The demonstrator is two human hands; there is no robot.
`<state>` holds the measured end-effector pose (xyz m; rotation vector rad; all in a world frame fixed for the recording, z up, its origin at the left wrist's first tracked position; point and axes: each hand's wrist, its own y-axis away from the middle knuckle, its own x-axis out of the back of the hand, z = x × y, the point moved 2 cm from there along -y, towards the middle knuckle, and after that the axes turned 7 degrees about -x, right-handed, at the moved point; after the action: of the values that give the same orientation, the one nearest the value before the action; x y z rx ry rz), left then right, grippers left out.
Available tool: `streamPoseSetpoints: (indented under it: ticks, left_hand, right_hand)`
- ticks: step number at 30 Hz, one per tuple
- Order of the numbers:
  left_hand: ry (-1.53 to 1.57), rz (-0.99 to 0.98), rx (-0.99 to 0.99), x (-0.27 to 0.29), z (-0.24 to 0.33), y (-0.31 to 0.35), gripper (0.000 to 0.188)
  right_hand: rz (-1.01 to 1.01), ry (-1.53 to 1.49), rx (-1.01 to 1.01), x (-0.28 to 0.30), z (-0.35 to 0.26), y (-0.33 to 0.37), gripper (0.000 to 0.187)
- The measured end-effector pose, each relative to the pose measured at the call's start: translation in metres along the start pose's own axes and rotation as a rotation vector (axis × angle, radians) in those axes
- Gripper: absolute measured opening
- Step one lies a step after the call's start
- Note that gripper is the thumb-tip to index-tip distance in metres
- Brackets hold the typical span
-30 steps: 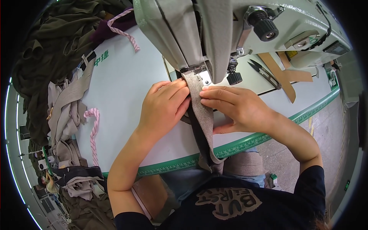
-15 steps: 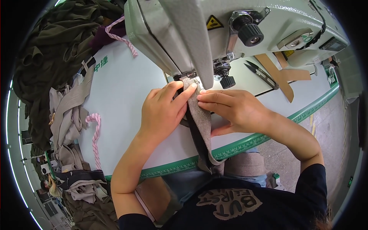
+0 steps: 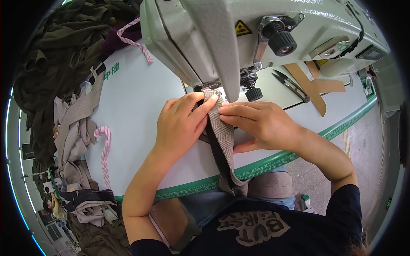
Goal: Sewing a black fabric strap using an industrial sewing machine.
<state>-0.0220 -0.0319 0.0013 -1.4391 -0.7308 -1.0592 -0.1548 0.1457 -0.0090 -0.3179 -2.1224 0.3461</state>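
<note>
A long strip of grey-beige herringbone fabric (image 3: 222, 132) with a black band along its left edge runs from under the head of a sewing machine (image 3: 188, 38) down over the table's front edge. My left hand (image 3: 179, 123) presses the strip close to the presser foot, thumb on the herringbone side and fingers on the black edge. On the strip's right side my right hand (image 3: 269, 123) pinches the edge between fingertips and thumb, a little nearer to me. The machine's arm partly covers the needle area.
Black thread snips (image 3: 292, 87) and brown card templates (image 3: 309, 89) lie right of the needle. Pink-white twisted cords (image 3: 105, 158) rest at the left. Dark cloth heaps (image 3: 55, 55) and grey-beige pieces (image 3: 77, 132) crowd the left side. A green ruler edge (image 3: 273, 160) borders the white tabletop.
Both hands keep their hold on the strip, almost unmoved. The whole view has shifted very slightly; nothing was let go or picked up.
</note>
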Motion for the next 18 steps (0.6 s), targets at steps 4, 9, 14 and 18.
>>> streamPoseSetpoints:
  ticks: [4, 9, 14, 18]
  left_hand:
    - [-0.005, -0.013, 0.000, 0.0009, 0.0004, -0.0009, 0.037]
    - [-0.005, -0.019, -0.002, 0.0010, 0.0000, -0.0001, 0.038]
    - [-0.005, -0.021, -0.004, 0.0005, -0.0013, -0.0022, 0.039]
    - [0.005, -0.042, 0.037, -0.0021, 0.0021, -0.0010, 0.039]
  right_hand:
    - [0.011, 0.005, 0.003, -0.0004, 0.0005, 0.0002, 0.072]
    - [0.008, 0.021, -0.004, -0.0012, -0.0003, 0.0000, 0.073]
    - [0.008, 0.033, -0.017, -0.0024, 0.0010, -0.0009, 0.072]
    - [-0.002, 0.033, -0.007, 0.0014, -0.0001, -0.0020, 0.070]
